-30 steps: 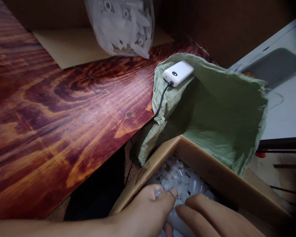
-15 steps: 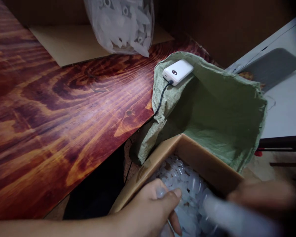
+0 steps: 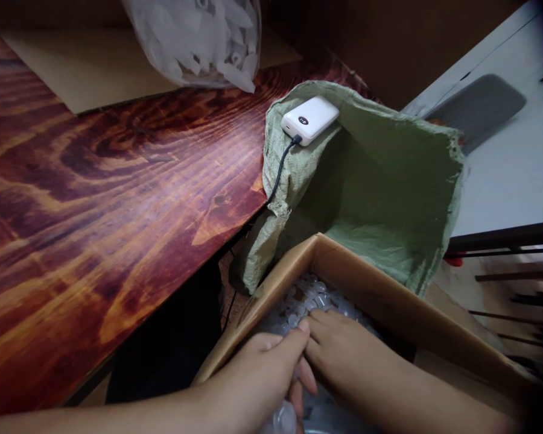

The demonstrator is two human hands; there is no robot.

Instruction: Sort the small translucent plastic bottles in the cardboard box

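Note:
A cardboard box point(image 3: 362, 268) at the bottom centre holds many small translucent plastic pieces point(image 3: 317, 295). Over it, my left hand point(image 3: 274, 364) is curled, with a clear plastic piece point(image 3: 284, 417) showing below its fingers. Close against its fingertips is my right hand point(image 3: 335, 343), back upward and knuckles bent, over the pieces. Its fingertips are hidden, so what it may hold does not show.
A green woven sack point(image 3: 389, 181) gapes behind the box, a white power bank point(image 3: 310, 119) with a black cable on its rim. On the wooden table point(image 3: 131, 181) at left lie a cardboard sheet point(image 3: 85, 66) and a clear bag of plastic pieces point(image 3: 203, 42).
My right hand has come in from the right, where it was blurred beside a pale translucent object, and now meets my left hand. That object no longer shows. The view has shifted slightly.

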